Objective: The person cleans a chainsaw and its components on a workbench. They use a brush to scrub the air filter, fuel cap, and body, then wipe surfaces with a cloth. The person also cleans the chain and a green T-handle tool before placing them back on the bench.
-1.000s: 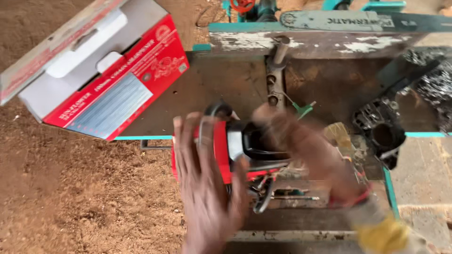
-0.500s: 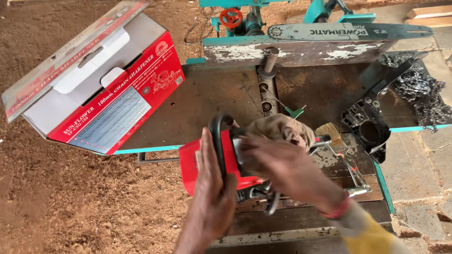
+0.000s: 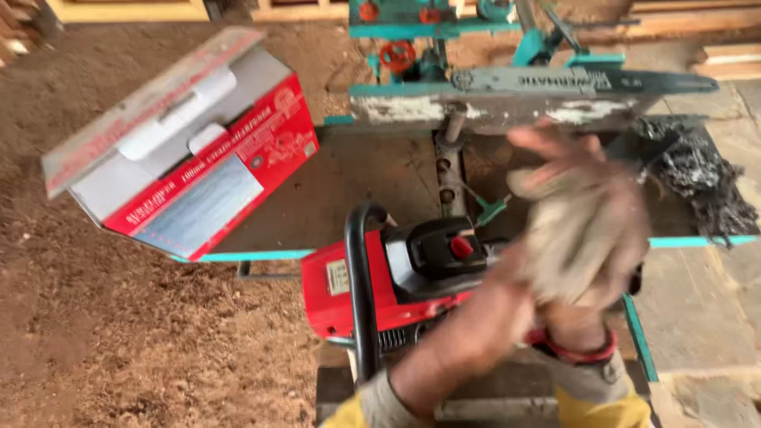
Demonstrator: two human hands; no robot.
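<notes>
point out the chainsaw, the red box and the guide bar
chainsaw (image 3: pixel 380 289), head view, red body
red box (image 3: pixel 273 143), head view, red side panel
guide bar (image 3: pixel 555 79), head view, flat grey face

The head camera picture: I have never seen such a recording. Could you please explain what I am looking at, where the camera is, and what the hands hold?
The camera sits on a person's head and looks down, so the two arms entering from the bottom edge are that person's own. There is no robot here.

In front of the person is a dark workbench with turquoise edges, standing on ground covered with sawdust. On it lies a red chainsaw body with a black loop handle. The long guide bar lies apart on the bench's far edge, and the loose saw chain is heaped at the right. An open red and white cardboard box rests on the left corner.

The hands are raised together above the saw and blurred by motion. The right hand seems to hold or wear something pale, perhaps cloth or a glove; the left hand meets it. More I cannot tell.
</notes>
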